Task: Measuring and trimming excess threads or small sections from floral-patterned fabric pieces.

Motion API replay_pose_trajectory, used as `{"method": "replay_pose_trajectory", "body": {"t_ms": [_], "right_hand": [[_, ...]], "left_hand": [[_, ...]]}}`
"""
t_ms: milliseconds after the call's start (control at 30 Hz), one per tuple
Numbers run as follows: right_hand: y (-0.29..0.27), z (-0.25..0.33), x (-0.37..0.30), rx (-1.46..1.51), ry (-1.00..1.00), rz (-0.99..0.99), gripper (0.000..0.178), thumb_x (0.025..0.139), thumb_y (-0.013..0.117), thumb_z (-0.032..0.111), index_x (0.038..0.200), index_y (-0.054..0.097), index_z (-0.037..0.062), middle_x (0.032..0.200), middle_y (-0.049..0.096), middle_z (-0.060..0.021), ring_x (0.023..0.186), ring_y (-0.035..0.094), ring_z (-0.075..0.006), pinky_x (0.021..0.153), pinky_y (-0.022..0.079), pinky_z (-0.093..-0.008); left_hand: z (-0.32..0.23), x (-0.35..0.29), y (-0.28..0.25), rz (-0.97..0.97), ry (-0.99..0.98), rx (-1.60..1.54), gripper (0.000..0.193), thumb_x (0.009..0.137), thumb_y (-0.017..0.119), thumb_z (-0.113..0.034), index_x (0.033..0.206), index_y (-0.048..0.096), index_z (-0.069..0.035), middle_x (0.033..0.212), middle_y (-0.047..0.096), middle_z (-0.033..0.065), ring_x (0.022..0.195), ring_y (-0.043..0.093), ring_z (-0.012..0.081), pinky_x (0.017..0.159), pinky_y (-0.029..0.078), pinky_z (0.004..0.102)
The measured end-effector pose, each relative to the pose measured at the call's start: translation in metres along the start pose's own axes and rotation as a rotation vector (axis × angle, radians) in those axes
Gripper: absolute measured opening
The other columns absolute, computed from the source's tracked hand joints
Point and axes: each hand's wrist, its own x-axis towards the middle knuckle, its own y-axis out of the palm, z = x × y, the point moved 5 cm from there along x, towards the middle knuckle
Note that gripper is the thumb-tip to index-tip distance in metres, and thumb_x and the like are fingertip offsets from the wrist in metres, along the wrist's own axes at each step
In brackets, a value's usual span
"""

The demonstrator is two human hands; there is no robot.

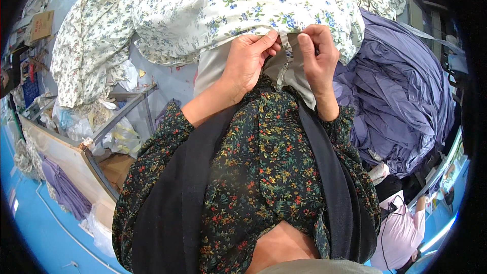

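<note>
The left hand [253, 56], at upper center, pinched the lower edge of a floral cloth [243, 2] spread across the top of the frame. The right hand [320, 53] curled its fingers just beside it; whether it gripped anything could not be seen. A narrow strip [288, 56] hung between them. Purple cloth [401, 91] lay heaped at right, a co-worker [398, 231] at lower right, a carton [42, 25] at upper left.

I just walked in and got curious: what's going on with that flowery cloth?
Someone's left hand pinches the edge of the white flowered cloth. The right hand is near that edge too; its grip is hard to make out. A narrow flowered strip hangs between them, and purple cloth lies heaped at right.
</note>
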Motion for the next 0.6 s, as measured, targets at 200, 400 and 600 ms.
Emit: {"method": "replay_pose_trajectory", "body": {"t_ms": [200,400,600], "right_hand": [[0.018,-0.015,-0.018,0.579,0.529,0.162,0.021,0.091,0.069,0.011,0.105,0.059,-0.0009,0.093,0.066,-0.0038,0.078,0.061,-0.0095,0.072,0.047,-0.0206],[0.002,-0.012,-0.027,0.608,0.623,0.201,0.014,0.090,0.068,0.009,0.100,0.066,-0.0003,0.082,0.067,-0.0024,0.072,0.060,-0.0056,0.065,0.043,-0.0178],[-0.020,-0.028,-0.044,0.514,0.652,0.183,0.016,0.090,0.069,0.011,0.099,0.067,-0.0017,0.079,0.067,-0.0044,0.071,0.061,-0.0065,0.065,0.041,-0.0184]], "left_hand": [[-0.001,0.002,-0.002,0.013,-0.005,0.029,0.018,0.094,0.066,-0.018,0.088,0.070,-0.001,0.084,0.069,0.0061,0.077,0.059,0.0113,0.073,0.045,0.0258],[-0.023,0.021,0.021,0.234,-0.064,0.156,0.034,0.099,0.055,-0.026,0.117,0.065,0.002,0.107,0.069,0.0069,0.098,0.060,0.0102,0.076,0.048,0.0247],[-0.029,0.044,0.009,0.288,-0.048,-0.065,0.042,0.100,0.054,-0.028,0.131,0.055,0.001,0.115,0.065,0.0087,0.102,0.060,0.0134,0.088,0.050,0.0285]]}}
